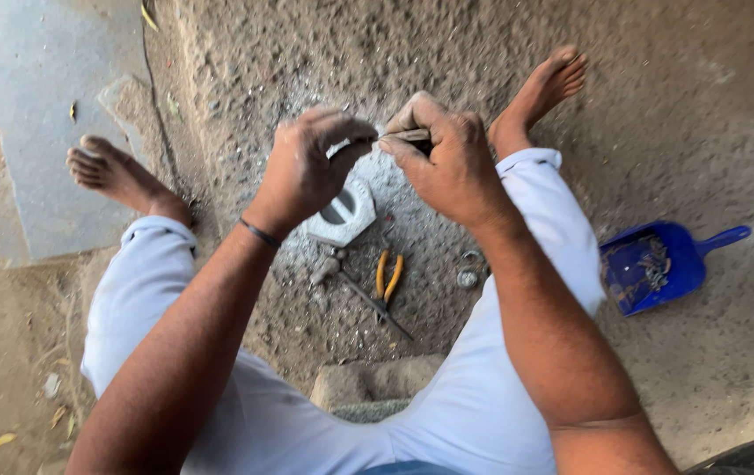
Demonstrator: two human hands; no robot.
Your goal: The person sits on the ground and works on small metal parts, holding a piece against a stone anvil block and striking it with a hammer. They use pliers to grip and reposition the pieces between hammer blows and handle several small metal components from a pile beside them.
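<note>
Both hands are raised together over the sandy ground between my legs. My right hand [449,163] pinches a short thin metal piece [407,135] between thumb and fingers. My left hand [307,167] meets it at the piece's left end, fingertips curled toward it; whether it grips the piece I cannot tell. Below the hands lies a white hexagonal block [342,211] with a round hole. Pliers with orange handles [387,274] and a long dark metal tool [368,299] rest on the ground just under it.
A blue plastic scoop [658,264] holding small metal bits lies at the right. Small metal rings [468,274] sit near my right knee. A grey stone slab [43,114] is at the upper left, a stone block [377,380] between my thighs. My bare feet [113,174] flank the spot.
</note>
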